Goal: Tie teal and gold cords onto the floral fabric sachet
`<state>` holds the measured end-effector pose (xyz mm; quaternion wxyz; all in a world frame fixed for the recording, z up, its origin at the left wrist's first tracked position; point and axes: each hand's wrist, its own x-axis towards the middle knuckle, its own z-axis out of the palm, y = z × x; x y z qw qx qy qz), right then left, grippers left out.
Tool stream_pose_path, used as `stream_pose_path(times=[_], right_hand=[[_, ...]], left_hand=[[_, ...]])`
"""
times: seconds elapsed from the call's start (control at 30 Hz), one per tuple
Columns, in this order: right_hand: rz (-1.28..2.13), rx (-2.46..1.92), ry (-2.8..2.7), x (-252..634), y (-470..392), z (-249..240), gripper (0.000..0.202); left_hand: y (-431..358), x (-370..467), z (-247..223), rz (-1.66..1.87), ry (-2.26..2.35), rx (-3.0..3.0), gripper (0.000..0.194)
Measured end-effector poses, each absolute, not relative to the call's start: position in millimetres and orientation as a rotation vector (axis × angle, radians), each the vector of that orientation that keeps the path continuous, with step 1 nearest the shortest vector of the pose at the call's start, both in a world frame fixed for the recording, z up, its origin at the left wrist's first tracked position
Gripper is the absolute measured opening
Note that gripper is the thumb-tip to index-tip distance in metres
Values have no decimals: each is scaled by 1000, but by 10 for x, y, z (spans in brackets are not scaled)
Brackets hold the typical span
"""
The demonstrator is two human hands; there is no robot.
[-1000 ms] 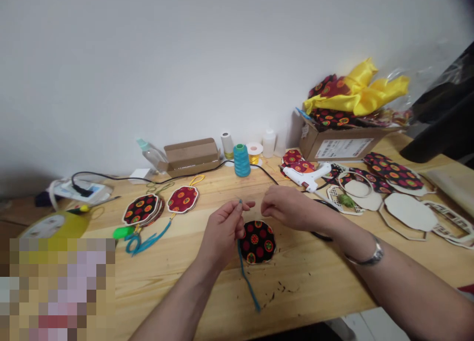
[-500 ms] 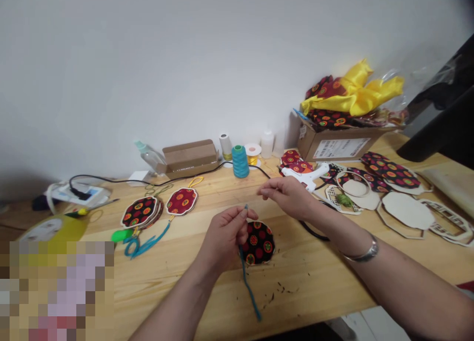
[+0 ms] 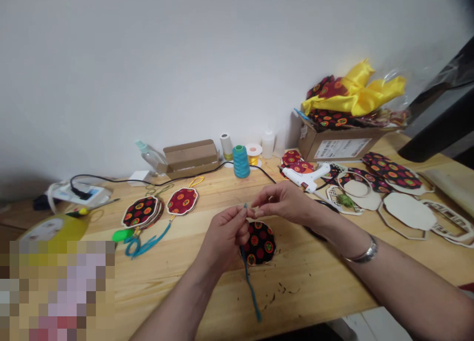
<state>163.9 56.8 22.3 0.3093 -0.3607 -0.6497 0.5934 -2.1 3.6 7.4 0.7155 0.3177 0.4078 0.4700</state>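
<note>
A teal tassel (image 3: pixel 251 289) hangs from my left hand (image 3: pixel 229 227), which is closed round its upper part; a bit of teal pokes out above the thumb. My right hand (image 3: pixel 283 203) has come close to the left fingertips, its thumb and fingers pinched together. Whether a fine thread lies in that pinch is too small to make out. Beneath the hands a black patterned fabric disc (image 3: pixel 261 243) with a pale scalloped rim lies on the wooden table (image 3: pixel 207 301), partly covered by my left hand. Dark scraps lie scattered near it.
At left lie a stack of black fabric discs (image 3: pixel 139 211) and a red one (image 3: pixel 182 201) with a teal tassel. A teal thread cone (image 3: pixel 241 162) stands behind. A white glue gun (image 3: pixel 306 175), wooden frames (image 3: pixel 407 210) and a cardboard box (image 3: pixel 333 143) are at right.
My right hand has moved left and down, from above the table to beside the left fingertips. My left hand stays nearly in place with the tassel.
</note>
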Motion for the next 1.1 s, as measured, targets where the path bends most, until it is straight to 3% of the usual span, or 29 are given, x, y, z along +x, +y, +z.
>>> stream_pose_path(times=[0.2, 0.43, 0.6, 0.83, 1.1], right_hand=[[1513, -965, -1750, 1608, 543, 229, 14], [1369, -1090, -1800, 1599, 546, 271, 17], [1437, -1084, -1674, 1614, 580, 254, 24], [1643, -933, -1639, 1607, 555, 224, 16], [1531, -940, -1748, 1581, 549, 220, 17]], left_hand=[[22, -20, 73, 1022, 889, 720, 20], [17, -20, 78, 1003, 889, 731, 21], [20, -17, 97, 1022, 903, 735, 20], [26, -10, 110, 1042, 903, 718, 20], [18, -7, 100, 1023, 900, 736, 22]])
